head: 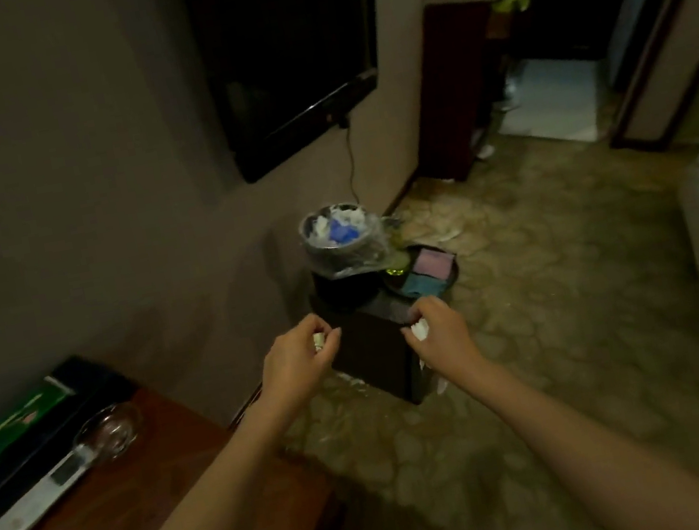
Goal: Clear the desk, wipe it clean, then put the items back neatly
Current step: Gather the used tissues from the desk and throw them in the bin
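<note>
Clearing step, by the look of it: desk point(116, 516) at left bears a remote point(35, 504) and glass ashtray point(108, 431); left hand point(297, 365) and right hand point(437, 333) each pinch a white scrap, short of the bin point(340, 238) beyond, where they likely go next.

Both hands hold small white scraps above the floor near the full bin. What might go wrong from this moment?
1. The bin already looks heaped to its rim, so the scraps that the left hand and right hand pinch may slide off onto the carpet.
2. The room is dim, so small white bits on the patterned carpet could be missed.
3. The glass ashtray and remote lie near the desk edge; a returning arm might knock them.
</note>
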Motion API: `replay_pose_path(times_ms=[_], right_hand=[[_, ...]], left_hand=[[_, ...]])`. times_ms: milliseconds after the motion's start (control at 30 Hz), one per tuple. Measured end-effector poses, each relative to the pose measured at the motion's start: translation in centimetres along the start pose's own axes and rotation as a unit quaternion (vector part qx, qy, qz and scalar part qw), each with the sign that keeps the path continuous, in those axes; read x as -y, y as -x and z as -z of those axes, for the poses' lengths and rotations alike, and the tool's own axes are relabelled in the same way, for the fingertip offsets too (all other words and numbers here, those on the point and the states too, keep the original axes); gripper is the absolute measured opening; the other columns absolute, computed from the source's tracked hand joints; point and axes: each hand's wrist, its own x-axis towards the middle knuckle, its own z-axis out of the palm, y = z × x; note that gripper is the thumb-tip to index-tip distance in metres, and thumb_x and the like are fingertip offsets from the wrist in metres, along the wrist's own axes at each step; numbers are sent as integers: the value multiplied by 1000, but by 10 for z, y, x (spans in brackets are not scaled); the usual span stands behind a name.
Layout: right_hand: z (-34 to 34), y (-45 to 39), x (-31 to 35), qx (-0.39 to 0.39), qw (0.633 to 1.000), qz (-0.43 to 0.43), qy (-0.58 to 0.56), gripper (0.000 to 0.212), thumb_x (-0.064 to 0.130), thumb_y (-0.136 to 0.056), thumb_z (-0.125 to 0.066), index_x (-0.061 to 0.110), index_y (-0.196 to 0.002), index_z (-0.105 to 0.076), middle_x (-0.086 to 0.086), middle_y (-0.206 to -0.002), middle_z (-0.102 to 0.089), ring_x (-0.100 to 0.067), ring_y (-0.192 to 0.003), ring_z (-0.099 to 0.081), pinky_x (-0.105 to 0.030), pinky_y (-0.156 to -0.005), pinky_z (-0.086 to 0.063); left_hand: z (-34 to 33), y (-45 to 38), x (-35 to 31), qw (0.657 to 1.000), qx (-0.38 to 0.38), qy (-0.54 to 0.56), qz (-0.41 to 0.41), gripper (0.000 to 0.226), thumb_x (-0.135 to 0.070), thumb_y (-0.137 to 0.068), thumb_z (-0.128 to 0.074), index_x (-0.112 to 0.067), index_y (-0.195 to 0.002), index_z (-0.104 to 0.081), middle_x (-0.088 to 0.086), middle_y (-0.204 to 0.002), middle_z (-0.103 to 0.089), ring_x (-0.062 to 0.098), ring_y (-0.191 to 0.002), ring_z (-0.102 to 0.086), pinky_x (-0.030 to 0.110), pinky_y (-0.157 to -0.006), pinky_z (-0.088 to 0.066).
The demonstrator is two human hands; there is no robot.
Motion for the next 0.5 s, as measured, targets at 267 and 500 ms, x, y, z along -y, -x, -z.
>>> replay_pose_path(times_ms=[267,500], right_hand=[[15,-92,-85,-11,999,-24,22,18,11,-88,-62,16,-85,-45,1,-91,-45,-13,-84,-44,-21,-68,-29],[29,-208,-113,-17,1000,-12,16,11,8,-86,-64,3,-92,-57,-4,-95,-51,-11,-88,-43,-17,-69,-27]], left_hand=[[-61,-128,-18,999,16,39,-25,15,-33,-93,-55,-32,-78,-54,-5,-72,-63,10,-67,-62,35,-65,-51],[-85,-253,-21,998,-25,57,-23,15,-29,-92,-58,-25,-77,-57,-8,-72,-60,7,-67,-59,30,-62,-48]])
